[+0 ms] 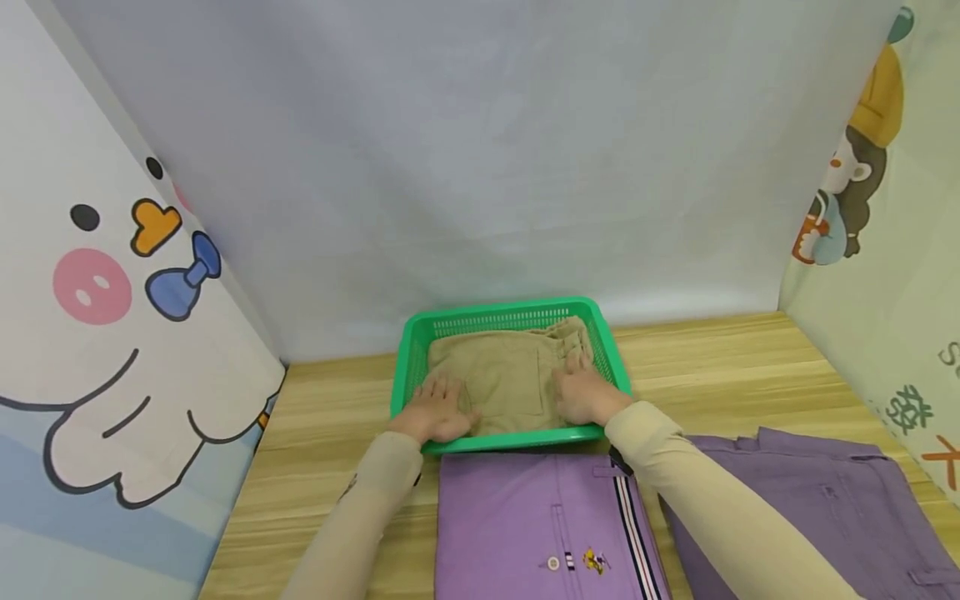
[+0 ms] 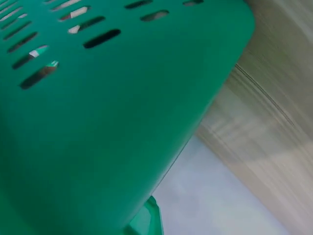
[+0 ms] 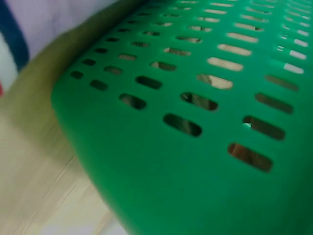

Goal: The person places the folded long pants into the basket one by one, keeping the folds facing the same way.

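Folded khaki pants (image 1: 498, 375) lie inside a green plastic basket (image 1: 498, 315) near the back wall. My left hand (image 1: 437, 408) rests on the left front part of the cloth, its fingers extended. On the right side my right hand (image 1: 587, 393) touches the same cloth near its bunched waistband; its fingers are slightly blurred. Both wrist views show only the slotted outer wall of the basket (image 2: 122, 107) (image 3: 161, 161) from close by, and neither hand appears in them.
Folded light-purple pants (image 1: 510, 517) with a striped side band lie in front of the basket. Darker purple pants (image 1: 817, 508) are at the right on the wooden table (image 1: 322, 467). A pale curtain (image 1: 487, 167) hangs behind, with cartoon-printed panels (image 1: 112, 375) at the sides.
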Tool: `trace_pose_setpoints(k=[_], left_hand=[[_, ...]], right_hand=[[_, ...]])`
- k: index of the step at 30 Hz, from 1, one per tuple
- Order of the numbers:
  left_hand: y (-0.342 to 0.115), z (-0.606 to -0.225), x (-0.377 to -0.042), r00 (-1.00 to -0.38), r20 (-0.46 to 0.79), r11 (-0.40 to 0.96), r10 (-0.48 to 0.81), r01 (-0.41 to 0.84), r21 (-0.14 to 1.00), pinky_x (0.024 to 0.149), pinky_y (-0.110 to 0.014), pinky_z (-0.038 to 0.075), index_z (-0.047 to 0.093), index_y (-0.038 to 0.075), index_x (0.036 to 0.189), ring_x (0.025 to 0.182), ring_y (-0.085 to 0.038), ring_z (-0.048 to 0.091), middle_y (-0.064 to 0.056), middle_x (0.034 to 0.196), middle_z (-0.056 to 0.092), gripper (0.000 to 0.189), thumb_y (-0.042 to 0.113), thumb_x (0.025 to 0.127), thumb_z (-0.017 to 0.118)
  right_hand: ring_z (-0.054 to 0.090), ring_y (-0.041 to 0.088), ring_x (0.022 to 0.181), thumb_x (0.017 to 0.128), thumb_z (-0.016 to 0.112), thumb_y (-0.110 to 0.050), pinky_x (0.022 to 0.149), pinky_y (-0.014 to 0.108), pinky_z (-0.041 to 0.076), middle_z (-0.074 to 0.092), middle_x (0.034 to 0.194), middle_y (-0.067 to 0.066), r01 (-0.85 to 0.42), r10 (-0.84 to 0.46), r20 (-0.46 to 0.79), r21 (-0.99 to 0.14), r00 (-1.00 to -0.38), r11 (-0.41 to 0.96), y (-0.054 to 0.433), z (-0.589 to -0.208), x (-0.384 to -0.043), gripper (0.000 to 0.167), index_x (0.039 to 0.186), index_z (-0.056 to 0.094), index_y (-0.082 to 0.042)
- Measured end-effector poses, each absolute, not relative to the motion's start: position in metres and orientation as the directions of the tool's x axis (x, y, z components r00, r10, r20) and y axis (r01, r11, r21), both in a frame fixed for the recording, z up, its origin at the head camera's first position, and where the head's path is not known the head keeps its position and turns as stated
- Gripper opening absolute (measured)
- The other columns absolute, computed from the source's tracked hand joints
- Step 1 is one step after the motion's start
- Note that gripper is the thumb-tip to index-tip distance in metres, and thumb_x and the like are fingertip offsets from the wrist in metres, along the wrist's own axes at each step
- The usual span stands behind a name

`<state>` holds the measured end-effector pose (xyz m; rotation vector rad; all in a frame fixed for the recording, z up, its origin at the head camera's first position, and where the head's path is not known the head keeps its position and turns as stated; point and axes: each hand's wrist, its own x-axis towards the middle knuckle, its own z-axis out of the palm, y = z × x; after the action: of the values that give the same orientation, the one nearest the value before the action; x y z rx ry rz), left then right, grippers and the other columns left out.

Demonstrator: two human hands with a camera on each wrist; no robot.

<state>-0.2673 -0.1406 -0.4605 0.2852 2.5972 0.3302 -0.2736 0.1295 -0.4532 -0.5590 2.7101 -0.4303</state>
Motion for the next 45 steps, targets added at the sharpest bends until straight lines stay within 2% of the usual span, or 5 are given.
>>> trace_pose_setpoints(k=[17,24,32,37,45], left_hand=[[-0.144,-0.487,-0.277,-0.848,-0.473,0.957,0.240,0.125,0.263,0.136,-0.056,0.002,0.012,0.005,0.171,0.168,-0.037,0.001,-0.018,0.180,0.004,0.086,0.052,0.107,0.046],[-0.135,-0.466,-0.251,-0.963,0.068,0.877,0.260,0.265,0.402,0.124,-0.063,0.036,0.059,0.001,0.148,0.149,-0.041,0.048,-0.021,0.158,0.054,0.050,0.028,0.106,0.057],[-0.135,-0.473,-0.182,-0.708,0.661,0.762,0.247,0.564,0.319,0.106,-0.058,0.052,0.075,0.006,0.116,0.126,-0.039,0.064,-0.019,0.136,0.067,0.026,0.012,0.090,0.075],[-0.135,-0.477,-0.139,-0.718,0.662,0.742,0.214,0.560,0.368,0.095,-0.048,0.058,0.074,0.007,0.117,0.116,-0.029,0.065,-0.015,0.131,0.066,0.033,0.011,0.085,0.082],[-0.137,-0.484,-0.088,-0.978,0.204,0.613,-0.036,0.139,0.778,0.091,-0.034,0.055,0.064,0.017,0.137,0.111,-0.021,0.058,-0.004,0.128,0.058,0.049,0.019,0.092,0.083]], right_hand=[[0.004,0.056,0.162,0.103,0.053,-0.012,0.132,0.067,0.010,0.035,0.167,0.033,-0.334,-0.427,-0.379,-0.289,-0.821,0.897,0.123,-0.451,-0.273,0.052,0.153,0.052,0.005],[0.046,0.054,0.147,0.105,0.050,-0.013,0.131,0.068,0.016,0.060,0.147,0.033,-0.434,-0.512,-0.146,-0.368,-0.847,0.823,0.133,-0.460,-0.279,0.044,0.140,0.061,0.011],[0.044,0.049,0.151,0.108,0.057,-0.017,0.125,0.065,0.034,0.050,0.160,0.028,-0.395,-0.384,0.152,-0.588,-0.911,0.706,0.134,-0.438,-0.236,0.041,0.144,0.062,0.001],[0.064,0.036,0.136,0.105,0.063,-0.010,0.110,0.056,0.054,0.069,0.143,0.014,-0.457,-0.307,0.339,-0.669,-0.889,0.586,0.132,-0.435,-0.193,0.028,0.131,0.073,-0.007],[0.070,0.005,0.087,0.097,0.068,0.007,0.070,0.026,0.061,0.080,0.104,0.000,-0.552,-0.238,0.501,-0.710,-0.832,0.438,0.141,-0.461,-0.137,0.027,0.110,0.078,-0.015]])
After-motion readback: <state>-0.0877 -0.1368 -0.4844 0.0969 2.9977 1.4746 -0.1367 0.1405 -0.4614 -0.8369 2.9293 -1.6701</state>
